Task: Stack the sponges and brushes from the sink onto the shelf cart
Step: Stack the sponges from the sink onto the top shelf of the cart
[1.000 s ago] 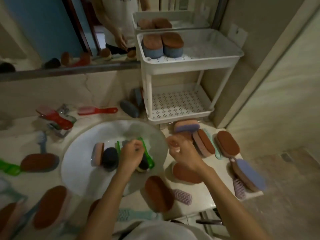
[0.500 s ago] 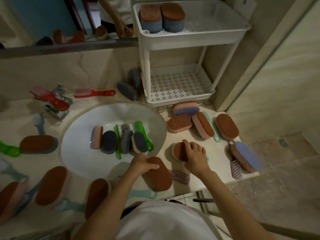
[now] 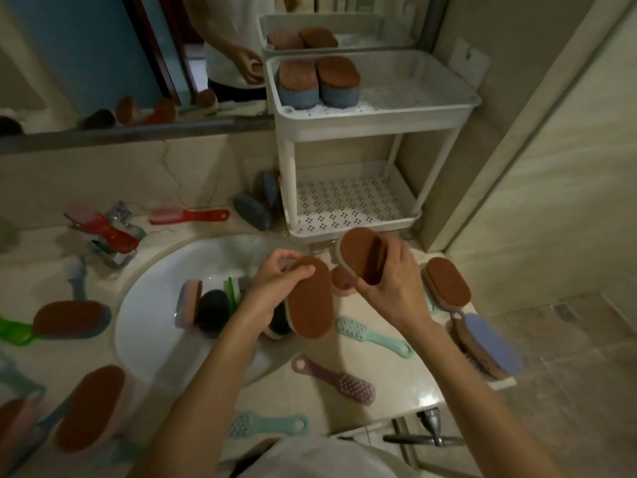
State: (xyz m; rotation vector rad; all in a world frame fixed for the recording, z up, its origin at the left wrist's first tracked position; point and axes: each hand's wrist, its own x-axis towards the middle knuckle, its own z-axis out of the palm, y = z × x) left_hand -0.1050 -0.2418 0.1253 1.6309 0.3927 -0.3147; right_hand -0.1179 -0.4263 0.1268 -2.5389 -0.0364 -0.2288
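My left hand (image 3: 275,284) grips a brown oval sponge (image 3: 310,298) lifted over the right rim of the white sink (image 3: 151,326). A second brown sponge (image 3: 358,257) is held by my right hand (image 3: 393,281), just below the white shelf cart (image 3: 372,115). Two brown-topped blue sponges (image 3: 319,82) stand side by side on the cart's top tray. Its lower tray (image 3: 348,205) holds nothing. In the sink lie a pink sponge (image 3: 188,307), a dark sponge (image 3: 213,312) and a green brush (image 3: 231,294).
Brown sponges (image 3: 446,282) and teal (image 3: 374,336), pink (image 3: 336,379) and red brushes (image 3: 188,215) are scattered on the counter around the sink. The tap (image 3: 119,236) is at the back left. A mirror (image 3: 103,56) hangs behind, and a tiled wall (image 3: 551,167) stands right.
Both hands went from the sink to the counter, each closed on a brown sponge, and lifted them toward the cart. The view tilted back up.
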